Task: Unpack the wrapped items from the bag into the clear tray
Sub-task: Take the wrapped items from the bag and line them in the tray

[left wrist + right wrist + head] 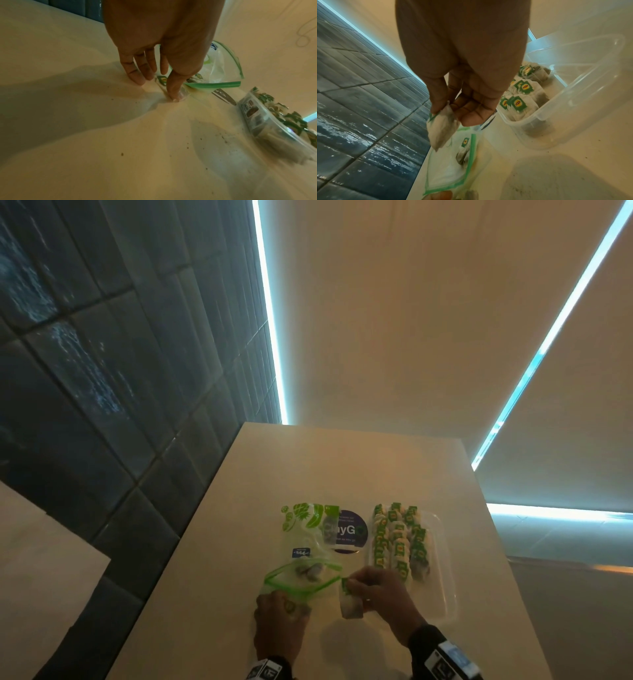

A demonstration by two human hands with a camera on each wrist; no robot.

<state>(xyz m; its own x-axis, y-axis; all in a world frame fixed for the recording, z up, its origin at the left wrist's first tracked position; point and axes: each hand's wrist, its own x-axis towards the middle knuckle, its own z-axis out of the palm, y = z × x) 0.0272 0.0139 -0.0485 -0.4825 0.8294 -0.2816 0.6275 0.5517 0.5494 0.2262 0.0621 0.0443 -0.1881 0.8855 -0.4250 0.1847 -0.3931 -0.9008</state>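
Note:
A clear zip bag (301, 573) with a green rim lies open on the pale table, with a few tea bags (310, 571) left inside. My left hand (281, 609) presses the bag's near edge onto the table with straight fingers (173, 93). My right hand (371, 589) pinches one white tea bag (349, 601) with a green tag, just right of the bag's mouth; the wrist view shows the tea bag (441, 129) hanging from thumb and forefinger above the zip bag (450, 173). The clear tray (448, 597) to the right holds several tagged tea bags (520, 105).
A round purple sticker (347, 530) lies on the table between bag and tray. The table's left edge (178, 542) drops to a dark tiled floor (85, 405). Bare tabletop (342, 467) stretches beyond the bag and tray. Small dark crumbs (223, 138) dot the surface.

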